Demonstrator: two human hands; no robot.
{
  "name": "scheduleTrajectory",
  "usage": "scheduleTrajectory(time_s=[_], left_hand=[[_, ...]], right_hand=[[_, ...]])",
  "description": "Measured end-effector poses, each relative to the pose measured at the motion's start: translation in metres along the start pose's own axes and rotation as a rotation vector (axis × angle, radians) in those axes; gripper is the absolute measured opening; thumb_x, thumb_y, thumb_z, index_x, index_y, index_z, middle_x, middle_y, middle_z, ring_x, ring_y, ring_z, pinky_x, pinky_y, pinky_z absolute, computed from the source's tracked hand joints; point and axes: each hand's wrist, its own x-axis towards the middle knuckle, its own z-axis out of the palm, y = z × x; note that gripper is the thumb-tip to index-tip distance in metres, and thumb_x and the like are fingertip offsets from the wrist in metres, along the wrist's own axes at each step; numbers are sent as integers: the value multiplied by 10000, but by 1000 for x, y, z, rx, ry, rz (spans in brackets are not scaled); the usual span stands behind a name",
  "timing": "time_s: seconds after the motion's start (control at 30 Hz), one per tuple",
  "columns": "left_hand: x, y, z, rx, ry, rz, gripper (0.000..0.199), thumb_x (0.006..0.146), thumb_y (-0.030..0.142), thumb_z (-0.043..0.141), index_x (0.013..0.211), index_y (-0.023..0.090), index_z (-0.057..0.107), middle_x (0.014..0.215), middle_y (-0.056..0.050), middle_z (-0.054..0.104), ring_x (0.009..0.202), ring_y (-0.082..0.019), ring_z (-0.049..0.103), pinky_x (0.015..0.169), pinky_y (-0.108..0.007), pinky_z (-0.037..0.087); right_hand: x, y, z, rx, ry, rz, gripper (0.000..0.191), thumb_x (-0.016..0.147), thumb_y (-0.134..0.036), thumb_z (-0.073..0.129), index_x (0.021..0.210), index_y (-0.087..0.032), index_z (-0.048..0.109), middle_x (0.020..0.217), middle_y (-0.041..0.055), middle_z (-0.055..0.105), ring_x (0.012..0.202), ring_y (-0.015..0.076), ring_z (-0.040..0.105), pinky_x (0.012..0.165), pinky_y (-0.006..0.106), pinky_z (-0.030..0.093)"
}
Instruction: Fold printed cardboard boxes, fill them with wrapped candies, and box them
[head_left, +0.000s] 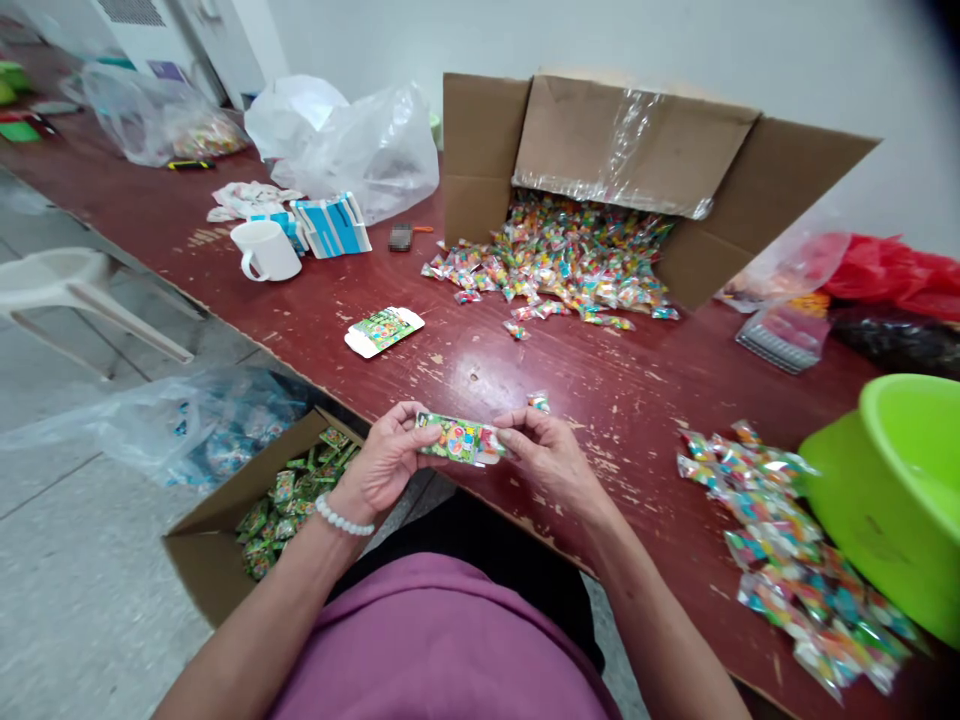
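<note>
Over the table's front edge, my left hand (pixel 394 455) is closed on the left end of a small printed green candy box (pixel 454 437). At the box's right end, my right hand (pixel 544 455) pinches a small wrapped candy packet (pixel 489 441), partly hidden by the fingers. A white flap shows below that end. One more candy packet (pixel 538 401) lies just beyond my right hand. Farther back on the table rests a flat green carton (pixel 385 331) with white flaps.
A tipped cardboard box (pixel 637 150) spills many candy packets onto the red table (pixel 315 330). Beside a green basin (pixel 862 480) lies another candy pile (pixel 787 540). A white mug (pixel 266 250) stands left. Below, a floor carton (pixel 217 535) holds filled green boxes, near a white stool (pixel 67 280).
</note>
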Motion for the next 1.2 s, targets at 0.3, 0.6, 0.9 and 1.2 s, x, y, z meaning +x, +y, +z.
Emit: scheduleTrajectory(time_s=[0.3, 0.6, 0.9, 1.2], left_hand=[[-16, -20, 6, 184, -469, -223, 351, 713, 190, 791, 1044, 127, 691, 891, -58, 691, 694, -139, 643, 675, -269, 547], [-16, -25, 13, 139, -385, -83, 423, 718, 123, 626, 1130, 211, 586, 935, -54, 729, 700, -173, 680, 661, -287, 533], [-23, -26, 22, 4, -284, -210, 467, 870, 567, 582, 1066, 154, 675, 815, -88, 710, 615, -193, 655, 595, -322, 541], [-25, -27, 29, 104, -157, -69, 348, 832, 489, 697, 957, 165, 670, 747, -23, 672, 550, -153, 621, 485, -268, 537]], right_hand=[[-1, -19, 8, -110, -73, -189, 193, 864, -260, 638, 1054, -239, 662, 874, 13, 746, 748, 173, 681, 692, 296, 514], [-8, -12, 7, 263, 42, -4, 285, 843, -366, 689, 1096, -245, 633, 1091, 43, 690, 834, 167, 647, 762, 299, 521], [-14, -1, 27, 384, -104, 87, 335, 795, -431, 756, 1038, -234, 636, 759, -15, 656, 518, 116, 545, 520, 263, 490], [-19, 1, 26, -29, 87, -379, 118, 919, -324, 656, 904, -231, 727, 914, 40, 732, 867, 189, 672, 798, 314, 517]])
